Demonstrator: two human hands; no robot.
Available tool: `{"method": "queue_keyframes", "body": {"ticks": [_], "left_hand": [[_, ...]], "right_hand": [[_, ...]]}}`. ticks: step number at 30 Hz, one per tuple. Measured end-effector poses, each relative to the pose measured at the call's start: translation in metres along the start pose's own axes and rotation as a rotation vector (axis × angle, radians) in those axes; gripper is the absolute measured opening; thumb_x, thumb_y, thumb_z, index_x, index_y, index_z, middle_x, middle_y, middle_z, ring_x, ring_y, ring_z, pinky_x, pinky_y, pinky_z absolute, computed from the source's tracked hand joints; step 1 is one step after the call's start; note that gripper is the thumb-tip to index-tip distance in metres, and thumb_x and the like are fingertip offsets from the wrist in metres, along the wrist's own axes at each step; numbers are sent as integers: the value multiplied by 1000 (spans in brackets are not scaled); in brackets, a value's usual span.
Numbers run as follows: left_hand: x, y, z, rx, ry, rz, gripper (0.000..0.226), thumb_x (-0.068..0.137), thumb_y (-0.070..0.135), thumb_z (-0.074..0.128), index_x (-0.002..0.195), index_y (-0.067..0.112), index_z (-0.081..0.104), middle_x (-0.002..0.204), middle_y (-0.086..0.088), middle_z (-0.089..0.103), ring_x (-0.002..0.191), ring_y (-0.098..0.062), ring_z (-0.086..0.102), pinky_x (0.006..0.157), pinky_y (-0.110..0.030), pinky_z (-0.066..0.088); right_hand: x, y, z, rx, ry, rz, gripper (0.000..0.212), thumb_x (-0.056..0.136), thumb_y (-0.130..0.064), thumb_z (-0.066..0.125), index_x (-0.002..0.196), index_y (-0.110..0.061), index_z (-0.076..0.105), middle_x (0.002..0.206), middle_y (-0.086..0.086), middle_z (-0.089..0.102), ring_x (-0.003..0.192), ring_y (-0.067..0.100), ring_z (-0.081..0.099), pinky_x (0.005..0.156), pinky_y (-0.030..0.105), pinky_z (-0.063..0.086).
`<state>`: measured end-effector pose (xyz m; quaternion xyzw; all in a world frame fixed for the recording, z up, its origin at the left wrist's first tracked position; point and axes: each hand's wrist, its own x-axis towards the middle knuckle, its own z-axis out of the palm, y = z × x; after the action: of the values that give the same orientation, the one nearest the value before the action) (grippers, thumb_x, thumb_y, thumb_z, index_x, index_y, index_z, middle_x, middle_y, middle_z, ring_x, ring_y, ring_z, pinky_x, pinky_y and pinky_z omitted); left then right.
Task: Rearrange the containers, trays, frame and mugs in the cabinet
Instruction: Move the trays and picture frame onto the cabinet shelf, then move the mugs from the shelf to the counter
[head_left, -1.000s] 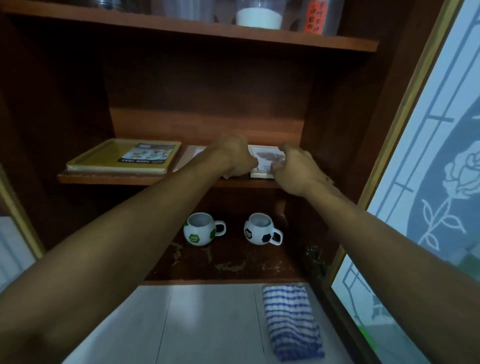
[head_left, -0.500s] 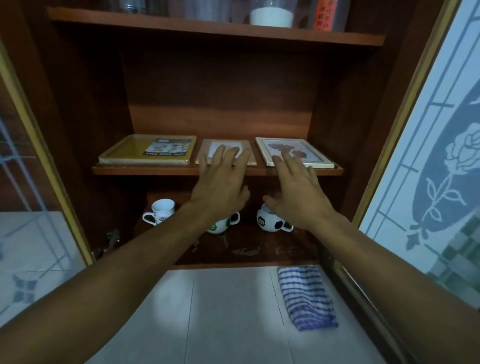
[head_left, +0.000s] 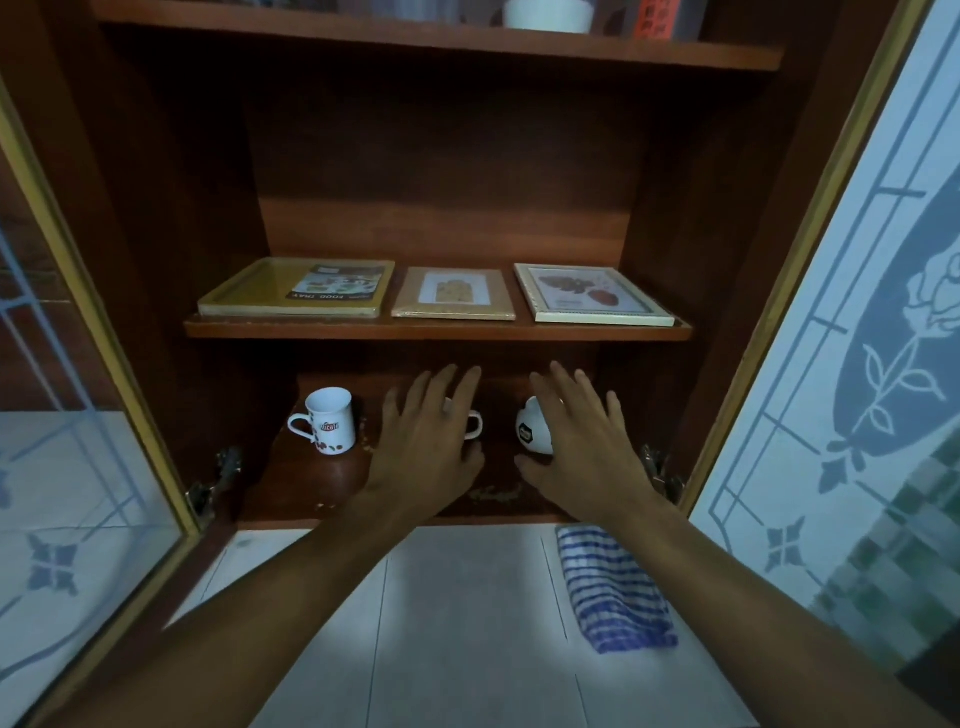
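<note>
Our left hand (head_left: 426, 452), right hand (head_left: 584, 457): fingers (head_left: 441, 397) spread, empty, over middle mug (head_left: 474, 422), ball mug (head_left: 531, 435); likely lining up grasps.

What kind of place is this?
Probably a home kitchen: an open brown wooden cabinet holds a white ceramic mug with a red logo and a flat yellow food tray; a blue-striped cloth lies on white tiles below.
</note>
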<state>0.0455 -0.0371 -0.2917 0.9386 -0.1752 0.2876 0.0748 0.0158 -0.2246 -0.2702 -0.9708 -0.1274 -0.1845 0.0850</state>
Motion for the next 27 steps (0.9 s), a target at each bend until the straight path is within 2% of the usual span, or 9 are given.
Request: {"method": "queue_keyframes", "body": {"ticks": [4,9,15,18,27], "left_hand": [[2,4,11,-18,-30,-39,83,74,39,68,147,18,34,145,-12,44,131,-34,43,100,-57,39],[5,-1,24,-2,-31,-58,78,73,39,66,144,18,42,141,-15,48,127,-37,46,97,-57,41],[14,-16,41,0,-33,-31,76,69,38,73,139,19,49,140,-14,49,127,-38,46,96,-59,40],[19,-22,50,-8,-38,-28,75,66,37,76,134,19,53,135,-14,53,123,-38,50,93,-60,43],[45,-42,84,-90,-113,-95,74,72,38,70,140,21,47,140,-11,48,128,-37,44,101,-58,36]], "right_hand": [[4,12,16,61,-6,-3,87,89,-47,61,156,-19,13,164,5,8,151,28,2,119,53,7],[14,20,30,141,-6,28,85,88,-47,64,155,-20,18,162,4,18,150,25,13,120,52,16],[28,25,48,179,12,107,80,86,-50,64,152,-20,28,155,2,33,145,22,25,117,51,22],[35,28,54,217,-12,168,79,87,-51,64,151,-21,29,155,-1,33,145,18,24,118,50,21],[68,49,80,239,-27,226,72,84,-49,67,145,-19,41,147,2,44,138,23,36,112,47,33]]}}
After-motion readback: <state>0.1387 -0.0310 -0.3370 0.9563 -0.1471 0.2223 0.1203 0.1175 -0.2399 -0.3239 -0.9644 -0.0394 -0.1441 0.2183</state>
